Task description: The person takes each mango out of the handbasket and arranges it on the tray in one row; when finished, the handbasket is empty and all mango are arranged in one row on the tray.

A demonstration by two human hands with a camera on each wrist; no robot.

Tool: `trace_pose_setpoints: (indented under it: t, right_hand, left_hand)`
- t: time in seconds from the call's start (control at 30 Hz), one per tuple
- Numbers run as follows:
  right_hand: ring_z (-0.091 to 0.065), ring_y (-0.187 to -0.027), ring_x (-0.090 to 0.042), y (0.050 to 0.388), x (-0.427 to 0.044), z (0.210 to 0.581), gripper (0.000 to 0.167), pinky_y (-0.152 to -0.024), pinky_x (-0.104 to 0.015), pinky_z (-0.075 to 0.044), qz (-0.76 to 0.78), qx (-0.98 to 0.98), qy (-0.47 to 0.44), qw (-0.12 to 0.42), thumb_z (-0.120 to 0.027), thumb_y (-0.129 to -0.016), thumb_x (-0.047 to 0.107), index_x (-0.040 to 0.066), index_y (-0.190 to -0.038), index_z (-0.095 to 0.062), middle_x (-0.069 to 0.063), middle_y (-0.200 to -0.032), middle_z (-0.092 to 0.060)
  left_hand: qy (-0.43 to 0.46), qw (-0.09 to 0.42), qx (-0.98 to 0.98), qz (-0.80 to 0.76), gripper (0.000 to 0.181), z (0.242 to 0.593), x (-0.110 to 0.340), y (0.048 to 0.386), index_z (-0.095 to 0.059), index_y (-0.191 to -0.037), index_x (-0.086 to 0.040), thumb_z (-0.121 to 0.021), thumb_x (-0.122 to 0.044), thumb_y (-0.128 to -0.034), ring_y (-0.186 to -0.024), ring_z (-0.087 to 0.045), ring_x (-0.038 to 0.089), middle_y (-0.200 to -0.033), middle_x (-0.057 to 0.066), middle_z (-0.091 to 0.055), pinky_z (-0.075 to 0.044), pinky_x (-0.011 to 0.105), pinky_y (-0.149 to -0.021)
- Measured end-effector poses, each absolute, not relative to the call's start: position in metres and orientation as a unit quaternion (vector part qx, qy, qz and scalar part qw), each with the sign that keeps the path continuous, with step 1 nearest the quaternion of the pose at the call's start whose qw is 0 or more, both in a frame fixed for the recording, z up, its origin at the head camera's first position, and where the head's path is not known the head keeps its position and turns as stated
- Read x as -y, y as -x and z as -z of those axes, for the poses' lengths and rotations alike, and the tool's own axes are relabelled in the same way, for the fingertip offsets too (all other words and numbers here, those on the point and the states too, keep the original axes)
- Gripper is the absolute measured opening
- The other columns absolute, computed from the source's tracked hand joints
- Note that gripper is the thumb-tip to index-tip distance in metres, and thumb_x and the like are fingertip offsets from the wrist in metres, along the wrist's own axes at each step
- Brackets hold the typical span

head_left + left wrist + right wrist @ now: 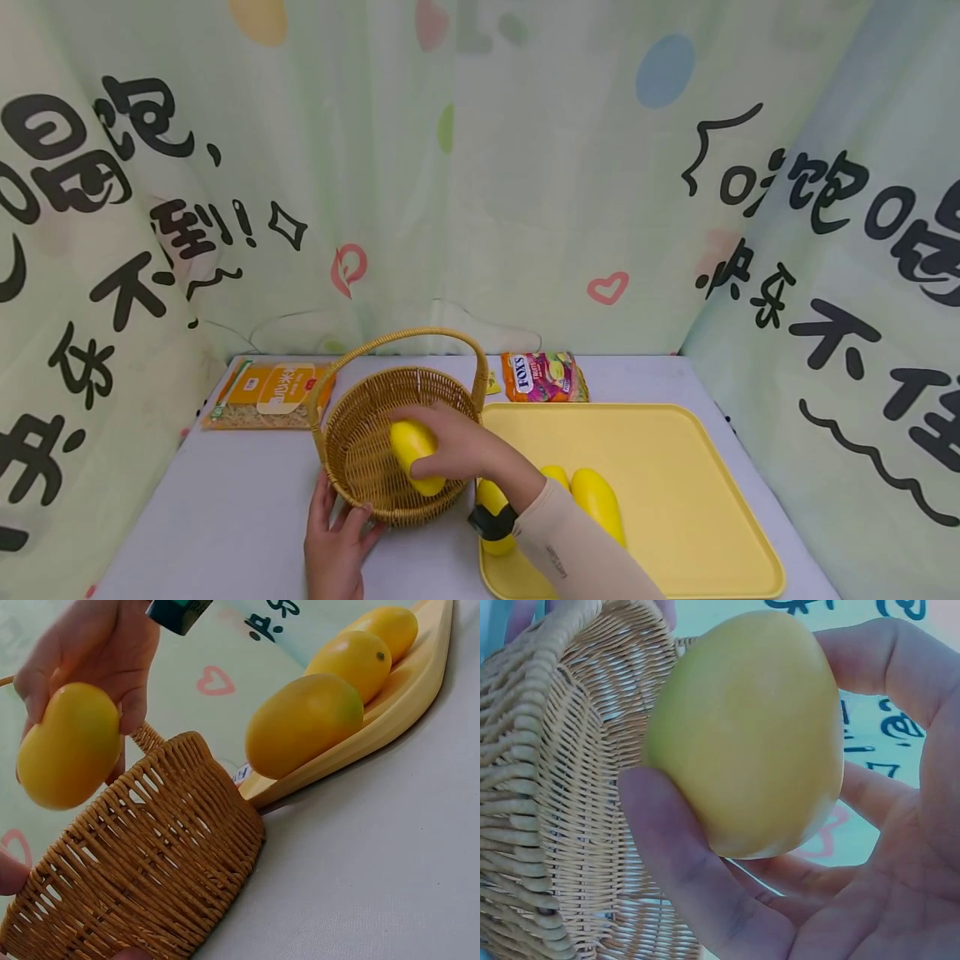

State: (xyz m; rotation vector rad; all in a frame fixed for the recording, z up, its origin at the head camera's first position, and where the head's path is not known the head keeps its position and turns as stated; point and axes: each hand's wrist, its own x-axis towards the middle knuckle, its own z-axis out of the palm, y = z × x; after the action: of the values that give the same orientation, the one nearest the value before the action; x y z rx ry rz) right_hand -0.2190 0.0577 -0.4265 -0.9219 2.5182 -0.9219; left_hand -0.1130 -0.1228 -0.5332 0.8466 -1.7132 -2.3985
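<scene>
In the head view my right hand (450, 442) grips a yellow mango (412, 454) over the open top of a woven wicker basket (360, 483). The right wrist view shows the thumb and fingers round this mango (750, 742), with the basket wall (585, 787) beside it. My left hand (337, 533) touches the basket's front left side, fingers spread near the rim. Only bits of that hand appear in the left wrist view, where the held mango (71, 746) hangs above the basket (150, 847).
A yellow tray (675, 492) on the right bears three more mangoes (597, 500), partly behind my right forearm. At the back lie an orange grain bag (258, 396) and a purple candy bag (543, 377). The basket handle (412, 332) arches upright. Printed curtains surround the table.
</scene>
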Motion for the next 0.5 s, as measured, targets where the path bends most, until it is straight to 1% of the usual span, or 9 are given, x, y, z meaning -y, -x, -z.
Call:
trace_pose_setpoints:
  t: [0.17,0.3,0.5]
  right_hand:
    - [-0.051,-0.111,-0.017,0.208,-0.067,0.424,0.072,-0.082,-0.028,-0.050,0.336,-0.873,0.323,0.145,-0.076,-0.081,0.020,0.027,-0.150,-0.058,-0.005,-0.141,-0.059]
    - [-0.051,-0.110,-0.017,0.200,-0.074,0.422,0.073,-0.081,-0.028,-0.050,0.350,-0.866,0.325,0.145,-0.075,-0.081,0.020,0.027,-0.151,-0.057,-0.005,-0.140,-0.058]
    - [-0.053,-0.105,-0.017,0.189,-0.083,0.420,0.076,-0.078,-0.028,-0.052,0.373,-0.862,0.310,0.148,-0.076,-0.080,0.023,0.037,-0.151,-0.055,-0.004,-0.140,-0.056]
  left_hand:
    - [-0.280,0.036,0.564,0.776,0.098,0.533,0.122,0.113,-0.001,-0.171,-0.039,-0.058,-0.001,-0.1017,-0.153,-0.032,0.044,-0.180,0.009,0.001,-0.058,0.059,-0.101]
    - [-0.283,0.033,0.567,0.773,0.098,0.533,0.123,0.113,-0.001,-0.171,-0.040,-0.058,-0.001,-0.1015,-0.153,-0.033,0.045,-0.180,0.008,0.001,-0.057,0.060,-0.102]
    - [-0.284,0.035,0.563,0.775,0.097,0.532,0.122,0.113,-0.002,-0.171,-0.040,-0.058,-0.001,-0.1016,-0.153,-0.033,0.044,-0.180,0.008,0.000,-0.056,0.061,-0.103]
